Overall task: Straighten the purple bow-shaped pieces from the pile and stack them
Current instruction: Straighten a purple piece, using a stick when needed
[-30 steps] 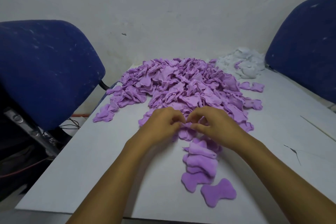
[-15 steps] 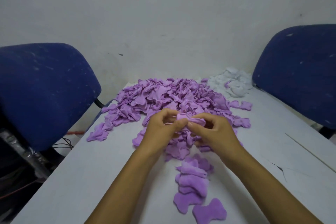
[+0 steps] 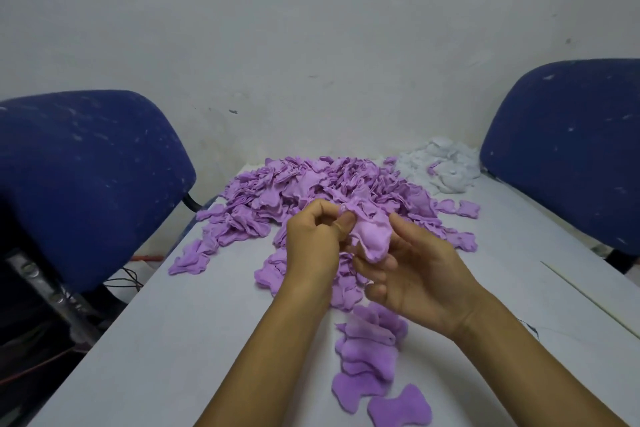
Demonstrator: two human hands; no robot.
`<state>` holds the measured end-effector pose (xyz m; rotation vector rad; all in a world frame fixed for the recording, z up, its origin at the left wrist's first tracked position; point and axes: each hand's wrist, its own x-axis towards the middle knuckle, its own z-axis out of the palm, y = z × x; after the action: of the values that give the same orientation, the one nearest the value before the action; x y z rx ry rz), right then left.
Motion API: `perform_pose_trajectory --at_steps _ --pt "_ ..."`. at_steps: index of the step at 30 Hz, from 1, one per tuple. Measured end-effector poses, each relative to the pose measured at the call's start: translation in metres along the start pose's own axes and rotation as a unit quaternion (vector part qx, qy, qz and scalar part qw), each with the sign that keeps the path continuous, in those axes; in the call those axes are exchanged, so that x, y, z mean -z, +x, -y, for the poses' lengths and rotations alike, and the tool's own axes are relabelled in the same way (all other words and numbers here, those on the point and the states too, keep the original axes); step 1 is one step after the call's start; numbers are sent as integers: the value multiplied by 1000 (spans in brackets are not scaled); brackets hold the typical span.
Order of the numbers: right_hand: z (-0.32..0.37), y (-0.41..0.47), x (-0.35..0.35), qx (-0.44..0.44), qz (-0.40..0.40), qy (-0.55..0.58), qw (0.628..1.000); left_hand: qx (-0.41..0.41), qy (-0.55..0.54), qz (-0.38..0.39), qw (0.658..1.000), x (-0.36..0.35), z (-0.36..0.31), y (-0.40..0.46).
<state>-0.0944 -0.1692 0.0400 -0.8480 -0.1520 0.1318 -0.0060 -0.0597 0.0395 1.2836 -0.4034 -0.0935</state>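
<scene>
Since half a second ago both hands have lifted the piece higher above the pile and turned it — it lay roughly crosswise between them, and now its long axis runs from upper left, near the left thumb, down to the lower right. Its rounded lower lobe hangs free toward the right palm; its crumpled upper end points at the far pile. Left hand pinches the upper left edge between thumb and curled fingers, so most of the piece lies right of and below that grip. Right hand has its fingers curled under and behind the lobe, thumb at its right edge. Nearer on the worktop lies the stack of straightened pieces.
</scene>
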Motion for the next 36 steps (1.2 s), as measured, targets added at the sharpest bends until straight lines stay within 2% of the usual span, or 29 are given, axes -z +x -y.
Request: perform_pose_trajectory --at_steps 2,6,12,20,23,27,28,30,31,33,34,36 --pt "6 -2 4 41 1 -69 997 -15 -17 37 999 -2 -3 -1" --pt "6 0 8 99 -107 -146 978 -35 -4 70 997 -2 -4 -4" --pt "-1 5 4 154 -215 -228 937 -68 43 101 992 1 -7 -11" --pt "-7 15 5 219 -361 -355 834 -108 87 117 983 -11 -9 -22" --pt "-3 17 8 228 -385 -413 793 -130 124 118 977 -14 -9 -25" --pt "0 22 7 260 -391 -552 689 -160 152 119 968 -15 -10 -27" --pt "1 23 8 267 -395 -551 685 -176 161 126 963 -18 -11 -30" --pt "2 22 11 273 -393 -508 716 -206 186 139 951 -27 -9 -37" --pt "3 20 14 269 -394 -510 715 -205 191 143 949 -31 -7 -40" --pt "1 17 19 262 -406 -548 683 -180 173 155 956 -33 -3 -40" --pt "0 17 20 259 -414 -536 689 -169 161 160 959 -32 -2 -38" --pt "-3 16 20 256 -411 -471 738 -145 130 147 970 -26 0 -31"
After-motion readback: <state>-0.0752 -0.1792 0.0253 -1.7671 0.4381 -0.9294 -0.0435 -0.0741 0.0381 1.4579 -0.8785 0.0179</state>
